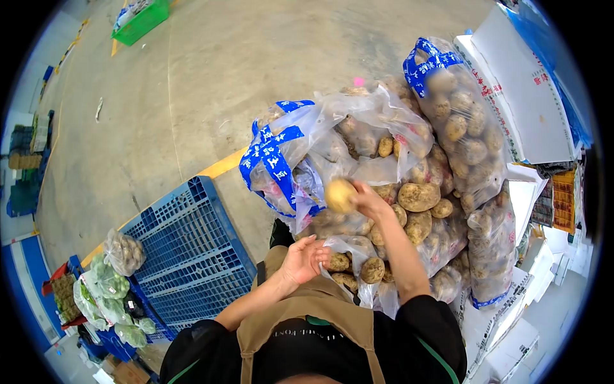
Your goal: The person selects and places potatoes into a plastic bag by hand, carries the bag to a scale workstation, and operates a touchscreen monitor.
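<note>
A light yellow potato [340, 196], slightly blurred, is in the fingers of my right hand [371, 201], above the open plastic bags. My left hand [306, 260] is palm up with its fingers loosely curled and apart, holding nothing, beside a small clear bag with potatoes [372, 270] in it. Large brown potatoes [419, 197] lie to the right of my right hand. Beyond my hands, an open clear bag [364, 131] with blue printed bands [275, 163] holds more potatoes.
Full potato bags [470, 128] stand at the right, beside white boxes [524, 89]. A blue plastic pallet [192, 256] lies at the left, with bagged green vegetables [105, 294] past it. A green crate [141, 22] sits on the floor at the far upper left.
</note>
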Demonstrator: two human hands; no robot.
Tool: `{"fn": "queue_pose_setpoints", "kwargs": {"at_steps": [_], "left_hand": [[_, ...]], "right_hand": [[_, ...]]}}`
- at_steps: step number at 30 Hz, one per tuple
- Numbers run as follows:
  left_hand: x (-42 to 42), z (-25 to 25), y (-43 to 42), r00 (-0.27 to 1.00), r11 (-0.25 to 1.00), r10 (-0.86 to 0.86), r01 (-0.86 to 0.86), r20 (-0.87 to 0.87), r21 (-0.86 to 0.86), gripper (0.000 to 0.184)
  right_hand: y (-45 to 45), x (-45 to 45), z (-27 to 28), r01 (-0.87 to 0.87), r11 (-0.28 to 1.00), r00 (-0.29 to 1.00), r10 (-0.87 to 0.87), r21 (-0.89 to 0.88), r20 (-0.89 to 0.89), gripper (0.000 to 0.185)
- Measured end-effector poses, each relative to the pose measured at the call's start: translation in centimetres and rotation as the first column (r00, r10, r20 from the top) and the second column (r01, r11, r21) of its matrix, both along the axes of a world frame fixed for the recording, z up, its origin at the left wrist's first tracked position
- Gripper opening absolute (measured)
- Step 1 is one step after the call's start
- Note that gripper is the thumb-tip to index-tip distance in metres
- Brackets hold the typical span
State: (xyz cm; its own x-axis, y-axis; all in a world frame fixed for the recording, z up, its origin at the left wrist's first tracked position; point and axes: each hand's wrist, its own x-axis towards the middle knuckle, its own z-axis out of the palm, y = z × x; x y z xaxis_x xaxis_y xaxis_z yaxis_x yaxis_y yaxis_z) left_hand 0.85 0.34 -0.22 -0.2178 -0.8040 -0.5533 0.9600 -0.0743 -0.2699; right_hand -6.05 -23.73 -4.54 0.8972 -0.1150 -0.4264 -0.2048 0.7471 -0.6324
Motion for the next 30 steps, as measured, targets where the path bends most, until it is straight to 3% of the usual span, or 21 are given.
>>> {"fn": "queue_pose_setpoints", "kwargs": {"at_steps": [2,3,4,7,9,10,11,12,17,20,22,23,24,26,27,30], "left_hand": [[-0.1,-0.1,-0.1,1.000,1.000,0.007,-0.006,-0.009,0.015,0.027],[-0.1,-0.2,-0.2,1.000,1.000,0.006,-0.006,-0.009,0.015,0.028],[-0.1,-0.2,-0.2,1.000,1.000,0.006,-0.006,-0.006,0.015,0.028],[0.1,0.6,-0.3,1.000,1.000,-0.013,0.013,-0.001,-0.005,0.028],[-0.2,0.7,-0.3,0.999,0.999,-0.036,0.036,-0.004,0.002,0.030],[-0.3,0.7,-0.2,0.999,0.999,-0.045,0.045,-0.003,0.007,0.032],[-0.2,0.8,-0.2,0.999,0.999,-0.040,0.040,-0.003,-0.003,0.032],[-0.1,0.9,-0.1,0.999,0.999,-0.035,0.035,-0.002,-0.012,0.032],[0.0,1.2,0.0,0.999,0.999,-0.037,0.037,-0.012,0.029,0.030],[0.1,0.6,0.2,1.000,1.000,-0.016,0.015,-0.027,-0.019,0.028],[0.3,0.6,0.2,0.999,0.998,-0.030,0.029,0.013,0.047,0.027],[0.3,0.7,0.3,0.999,0.996,-0.043,0.040,0.028,0.083,0.027],[0.3,0.8,0.3,0.999,0.996,-0.035,0.032,0.027,0.086,0.027],[0.3,1.0,-0.1,0.999,0.996,-0.030,0.029,0.020,0.088,0.028],[0.3,0.8,-0.2,1.000,0.995,-0.026,0.025,0.013,0.094,0.028],[0.1,0.8,-0.8,1.000,0.999,-0.029,0.029,-0.006,0.032,0.027]], "right_hand": [[-0.4,-5.2,1.9,-0.316,0.942,0.948,0.312,-0.113,-0.056,0.074],[0.4,-5.9,4.4,-0.531,0.728,0.840,0.520,-0.433,-0.156,0.073],[0.9,-6.0,6.6,-0.653,0.371,0.692,0.646,-0.660,-0.322,0.072],[2.5,-4.7,7.3,-0.680,0.334,0.688,0.599,-0.652,-0.410,0.067],[2.1,-1.1,3.1,-0.430,0.538,0.902,0.230,-0.725,-0.365,0.060],[1.9,2.0,2.1,-0.349,0.462,0.928,0.051,-0.816,-0.368,0.057],[1.6,4.9,-1.1,-0.189,0.202,0.980,-0.027,-0.961,-0.198,0.055],[1.5,7.9,-3.8,-0.090,0.143,0.994,-0.053,-0.986,-0.099,0.056],[2.2,18.8,-12.7,0.210,0.189,0.977,-0.077,-0.959,0.199,0.047],[1.9,18.8,-13.8,0.016,0.314,0.998,-0.061,-0.949,-0.003,0.042],[1.3,17.9,-12.6,-0.187,0.423,0.970,-0.063,-0.887,-0.234,0.040],[1.1,17.1,-11.6,-0.282,0.478,0.935,-0.058,-0.832,-0.350,0.039],[0.9,16.1,-9.3,-0.270,0.679,0.890,-0.094,-0.682,-0.446,0.038],[0.4,13.5,-4.4,-0.117,0.949,0.768,-0.101,-0.294,-0.633,0.038],[-0.2,11.5,-4.5,-0.054,0.983,0.812,-0.058,-0.173,-0.581,0.036],[-1.4,6.0,-2.0,0.008,0.999,0.844,-0.028,-0.038,-0.535,0.033]]}}
